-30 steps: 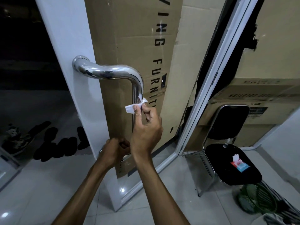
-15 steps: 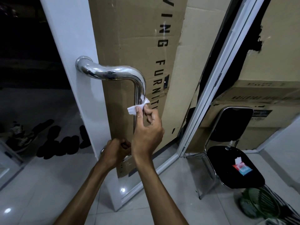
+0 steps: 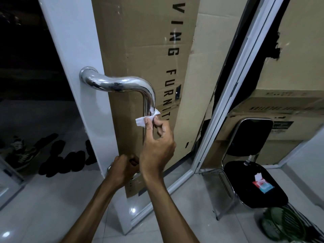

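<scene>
Wiping the chrome pull handle [image 3: 121,85] of a white-framed glass door [image 3: 70,58], the right hand [image 3: 156,148] pinches a small white wipe [image 3: 141,121] between thumb and forefinger, as I follow it through the head camera. The wipe sits high on the handle's upright run, just under the bend, pressed against the tube; one corner flares out to the right of the metal and the larger flap hangs out to the left, beyond the fingers [image 3: 148,126]. The other right fingers curl loosely below and hold nothing. Lower down, the left hand [image 3: 122,170] is clenched round the handle's bottom end, near its lower mount, and I judge it is steadying the door. From my seat I read the wipe as featherlight, limp and probably damp, so it will fold or slip off the polished, slick steel unless it is held close to where it meets the tube; a grip nearer its middle, wrapping more of it round the bar, would serve better than the present edge pinch. The handle itself looks rigid and fixed. Behind the glass stands a printed cardboard carton [image 3: 140,41]; to the right, a black chair [image 3: 250,183] carries an opened wipes pack [image 3: 262,185].
</scene>
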A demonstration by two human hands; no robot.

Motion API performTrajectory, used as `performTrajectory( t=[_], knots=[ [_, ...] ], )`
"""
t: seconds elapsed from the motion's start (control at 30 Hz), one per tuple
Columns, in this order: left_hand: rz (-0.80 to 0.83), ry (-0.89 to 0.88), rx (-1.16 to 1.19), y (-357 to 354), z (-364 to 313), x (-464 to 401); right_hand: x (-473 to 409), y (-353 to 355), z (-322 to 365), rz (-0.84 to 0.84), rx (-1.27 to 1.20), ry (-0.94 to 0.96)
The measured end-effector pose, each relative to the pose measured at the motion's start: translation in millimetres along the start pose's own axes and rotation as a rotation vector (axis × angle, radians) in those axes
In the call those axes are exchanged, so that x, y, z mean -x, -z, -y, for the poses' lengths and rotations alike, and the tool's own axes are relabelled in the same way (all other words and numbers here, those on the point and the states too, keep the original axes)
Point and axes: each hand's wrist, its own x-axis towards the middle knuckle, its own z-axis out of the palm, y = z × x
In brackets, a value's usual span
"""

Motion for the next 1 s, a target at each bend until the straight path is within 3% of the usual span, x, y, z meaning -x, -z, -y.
performTrajectory(
  t=[0.13, 0.3, 1.0],
  knots=[
    [-0.022, 0.01, 0.037, -0.6, 1.2, 0.9, -10.2, -3.0, 16.1, -0.033, -0.023, 0.031],
    [-0.04, -0.166, -0.122, -2.5, 4.0, 3.1, -15.0, -3.5, 21.0, -0.049, -0.018, 0.061],
    [-0.061, -0.155, -0.232, -7.7, 3.1, 2.5, -22.6, 0.7, 31.5, -0.036, -0.063, 0.074]
  ],
)
